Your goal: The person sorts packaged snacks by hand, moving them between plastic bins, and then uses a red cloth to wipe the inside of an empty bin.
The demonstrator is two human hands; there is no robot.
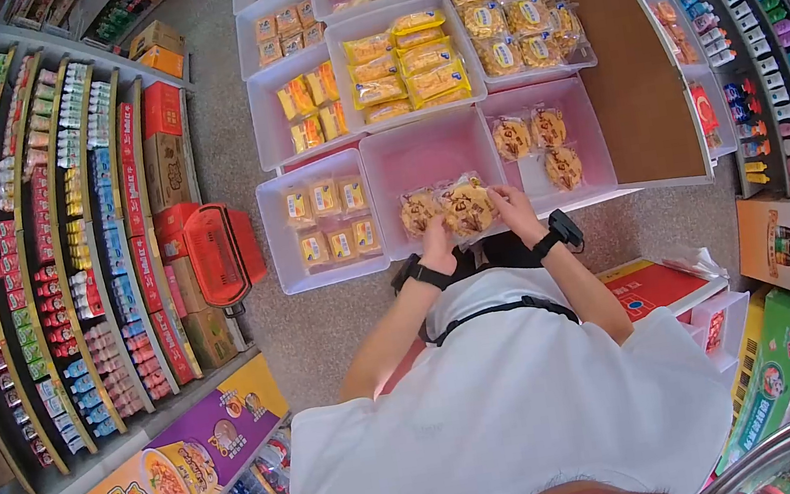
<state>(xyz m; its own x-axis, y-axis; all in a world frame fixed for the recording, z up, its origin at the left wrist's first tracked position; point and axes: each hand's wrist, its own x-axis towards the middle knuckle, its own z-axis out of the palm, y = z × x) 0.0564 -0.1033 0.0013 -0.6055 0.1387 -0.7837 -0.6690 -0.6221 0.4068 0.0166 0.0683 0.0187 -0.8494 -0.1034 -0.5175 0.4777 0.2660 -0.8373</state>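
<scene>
My right hand (517, 212) is closed on the right edge of a clear-wrapped round flat pastry (468, 208) with brown markings. My left hand (437, 244) is closed at the same pastry's lower left side, its fingertips partly hidden. Another wrapped round pastry (419, 209) lies just left, touching or very near my left hand. Both packets are over the front part of a pinkish white plastic bin (427, 151). In the bin to the right lie three similar wrapped pastries (563, 168).
A bin of small square packs (324, 198) stands left. Behind are bins with yellow bread packs (429, 55) and round packs (528, 18). A brown board (632, 62) borders the right side. A red shopping basket (220, 256) stands by the drink shelves (78, 251).
</scene>
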